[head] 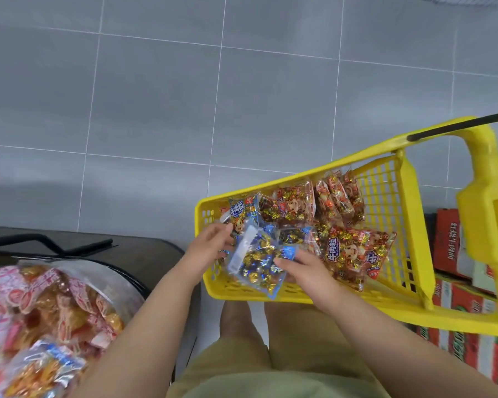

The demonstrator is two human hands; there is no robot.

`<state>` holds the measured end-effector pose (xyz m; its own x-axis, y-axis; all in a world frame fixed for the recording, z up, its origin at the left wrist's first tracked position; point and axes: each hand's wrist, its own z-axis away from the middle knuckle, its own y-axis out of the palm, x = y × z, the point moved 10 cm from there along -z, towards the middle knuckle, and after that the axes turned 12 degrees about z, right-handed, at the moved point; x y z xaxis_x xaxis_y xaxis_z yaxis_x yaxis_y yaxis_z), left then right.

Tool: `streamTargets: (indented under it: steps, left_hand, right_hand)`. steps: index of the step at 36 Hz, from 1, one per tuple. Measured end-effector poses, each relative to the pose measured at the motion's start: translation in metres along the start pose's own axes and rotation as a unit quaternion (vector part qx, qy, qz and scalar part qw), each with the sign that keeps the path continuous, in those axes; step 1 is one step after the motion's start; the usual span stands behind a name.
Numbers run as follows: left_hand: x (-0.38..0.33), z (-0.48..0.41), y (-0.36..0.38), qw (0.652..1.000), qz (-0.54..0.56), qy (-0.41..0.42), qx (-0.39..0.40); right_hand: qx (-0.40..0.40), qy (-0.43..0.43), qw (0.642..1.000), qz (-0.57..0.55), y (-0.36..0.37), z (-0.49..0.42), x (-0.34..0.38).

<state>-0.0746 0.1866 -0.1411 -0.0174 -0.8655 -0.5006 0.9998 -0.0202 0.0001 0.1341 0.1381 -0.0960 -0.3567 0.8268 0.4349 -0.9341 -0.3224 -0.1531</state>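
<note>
**Blue candy bag held over basket w/ both hands**

Blue candy bag (256,261) sits btwn both hands, just above the near-left part of the yellow basket (299,175). Left hand (210,248) grips the bag's left edge, fingers curled round it nr the clear end strip. Right hand (302,268) pinches the bag's right edge. Bag is tilted, and its lower corner overlaps the basket's near rim.

Inside the basket there's another blue bag at the far-left corner, plus several red candy bags (348,254). Some lie flat, others stand on edge by the far wall. Basket's big yellow handle (483,202) sticks out on the right, w/ red-and-green cartons (449,245) stacked below it.

Left of the person is a dark bench (144,248) w/ a blurred pile of pink snack bags (41,297). Grey tile floor (156,96) lies beyond.
</note>
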Motion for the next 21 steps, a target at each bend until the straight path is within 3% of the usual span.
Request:
streamTargets:
  steps: [2,6,8,10,12,16,21]
  left_hand:
    - [0.012,0.009,0.022,0.992,0.053,-0.074,0.087]
    - [0.024,0.018,0.032,0.978,0.084,-0.096,0.166]
    - [0.032,0.017,0.027,0.980,0.088,-0.102,0.147]
    - [0.038,0.014,0.019,0.985,0.085,-0.098,0.110]
    - [0.046,0.013,0.011,0.987,0.094,-0.099,0.081]
    - [0.058,0.017,-0.001,0.986,0.121,-0.109,0.041]
    - [0.063,0.019,-0.010,0.984,0.146,-0.101,0.013]
  right_hand:
    - [0.040,0.026,0.998,-0.044,0.015,-0.006,-0.001]
    - [0.027,0.042,0.998,-0.046,0.022,-0.025,-0.006]
    - [-0.033,0.018,0.999,0.015,0.009,-0.035,-0.005]
    - [-0.154,0.005,0.980,0.127,-0.021,-0.046,-0.006]
    - [-0.239,0.062,0.949,0.197,-0.047,-0.051,-0.019]
    - [-0.148,0.181,0.964,0.124,-0.038,-0.070,-0.058]
    - [-0.143,0.147,0.971,0.121,-0.039,-0.076,-0.060]
